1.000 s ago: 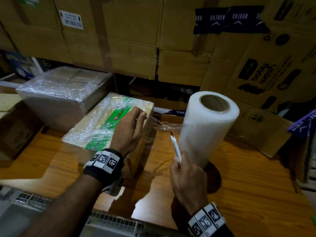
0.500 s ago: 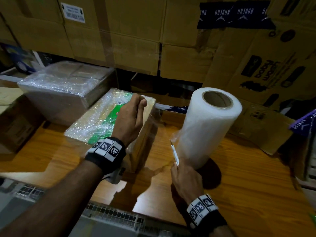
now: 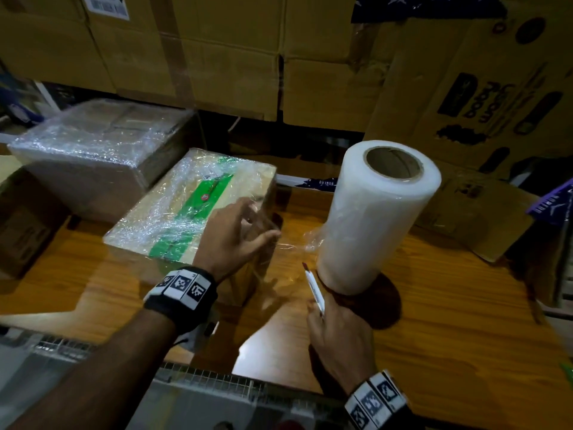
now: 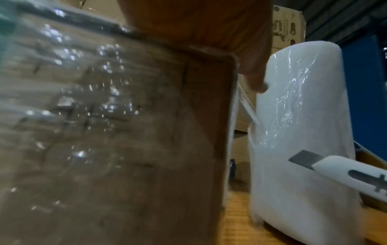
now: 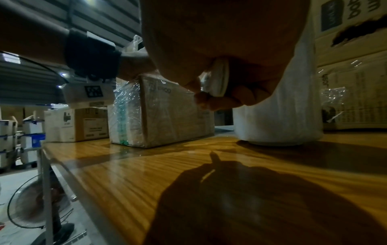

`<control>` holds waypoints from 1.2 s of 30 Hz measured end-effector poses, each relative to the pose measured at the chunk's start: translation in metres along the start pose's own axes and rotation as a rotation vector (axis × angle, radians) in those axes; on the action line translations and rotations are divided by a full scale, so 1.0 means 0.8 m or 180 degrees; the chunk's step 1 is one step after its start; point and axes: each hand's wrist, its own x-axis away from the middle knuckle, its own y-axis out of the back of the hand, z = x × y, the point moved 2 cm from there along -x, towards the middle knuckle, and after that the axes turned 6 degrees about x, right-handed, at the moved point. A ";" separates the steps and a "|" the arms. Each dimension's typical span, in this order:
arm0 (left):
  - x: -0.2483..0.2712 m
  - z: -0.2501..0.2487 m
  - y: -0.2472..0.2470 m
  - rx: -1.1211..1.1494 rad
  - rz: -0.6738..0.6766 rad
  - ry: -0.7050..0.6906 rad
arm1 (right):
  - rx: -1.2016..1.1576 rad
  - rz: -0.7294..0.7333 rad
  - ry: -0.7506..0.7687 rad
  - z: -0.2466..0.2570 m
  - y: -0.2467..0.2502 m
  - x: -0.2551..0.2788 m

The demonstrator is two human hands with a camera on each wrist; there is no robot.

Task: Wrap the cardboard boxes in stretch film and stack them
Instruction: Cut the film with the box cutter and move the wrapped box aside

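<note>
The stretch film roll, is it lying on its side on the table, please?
No, the stretch film roll stands upright on the table, its cardboard core opening facing up.

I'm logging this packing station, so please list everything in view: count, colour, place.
green-taped box: 1, tan under clear film, table centre-left
larger wrapped box: 1, brown under film, behind it to the left
stretch film roll: 1, white, upright, right of the boxes
utility knife: 1, white, in the right hand
table: 1, wood brown
stacked cartons: several, tan, behind the table
fan: 1, dark, on the floor
left hand: on the green-taped box's near right corner, fingers extended
right hand: grips the knife
</note>
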 end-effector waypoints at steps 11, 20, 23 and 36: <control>-0.001 0.016 0.005 -0.0773 0.0855 -0.0193 | 0.0228 0.0328 -0.0056 0.015 -0.035 -0.031; 0.009 0.029 0.029 -0.0168 0.0844 0.0036 | 0.0034 0.0695 -0.0155 -0.023 -0.034 0.015; 0.009 0.030 0.035 -0.0058 0.0883 0.0048 | -0.0027 0.0215 0.0147 0.001 -0.011 0.006; 0.027 0.034 0.058 -0.0139 0.0930 0.0077 | 0.0454 0.0601 -0.0137 0.022 -0.043 -0.013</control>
